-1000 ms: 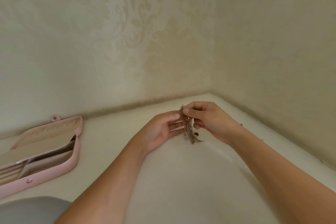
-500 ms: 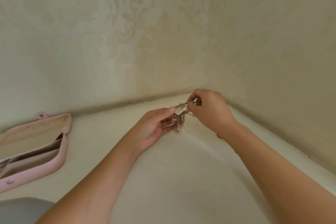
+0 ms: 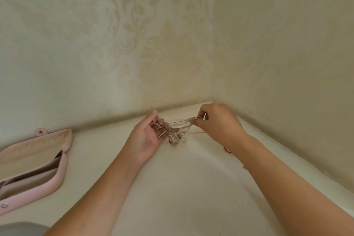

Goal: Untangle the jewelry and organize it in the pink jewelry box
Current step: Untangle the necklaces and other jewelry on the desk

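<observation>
your left hand (image 3: 147, 138) grips the chain tangle (image 3: 171, 133), your right hand (image 3: 220, 124) pinches its loose strands (image 3: 183, 121): draw them apart gently, never yanking.

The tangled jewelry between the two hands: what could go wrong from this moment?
1. The right hand pinches thin strands stretched from the tangled jewelry that the left hand holds; a harder pull might tighten the knot or snap a chain.
2. The pink jewelry box lies apart at the left; a freed piece could fall on the table.
</observation>
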The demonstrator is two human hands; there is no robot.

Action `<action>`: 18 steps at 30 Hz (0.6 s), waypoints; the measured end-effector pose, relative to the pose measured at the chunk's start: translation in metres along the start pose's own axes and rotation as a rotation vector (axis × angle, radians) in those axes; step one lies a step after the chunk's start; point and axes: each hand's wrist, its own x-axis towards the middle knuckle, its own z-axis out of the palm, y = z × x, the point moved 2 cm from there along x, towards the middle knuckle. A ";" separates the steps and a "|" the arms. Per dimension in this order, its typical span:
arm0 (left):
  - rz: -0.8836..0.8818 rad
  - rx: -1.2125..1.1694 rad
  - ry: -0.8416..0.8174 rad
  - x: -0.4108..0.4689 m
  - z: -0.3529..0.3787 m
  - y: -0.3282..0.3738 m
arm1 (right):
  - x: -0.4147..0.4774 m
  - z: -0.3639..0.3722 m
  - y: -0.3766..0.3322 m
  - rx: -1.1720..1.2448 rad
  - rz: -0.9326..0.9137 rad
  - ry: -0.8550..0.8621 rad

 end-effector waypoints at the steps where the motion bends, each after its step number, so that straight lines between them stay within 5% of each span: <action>1: 0.023 -0.050 0.037 0.001 -0.002 0.003 | 0.000 -0.002 0.002 0.038 0.008 -0.027; 18: 0.212 -0.123 0.456 0.007 -0.049 0.035 | -0.008 -0.039 0.011 0.128 0.137 -0.047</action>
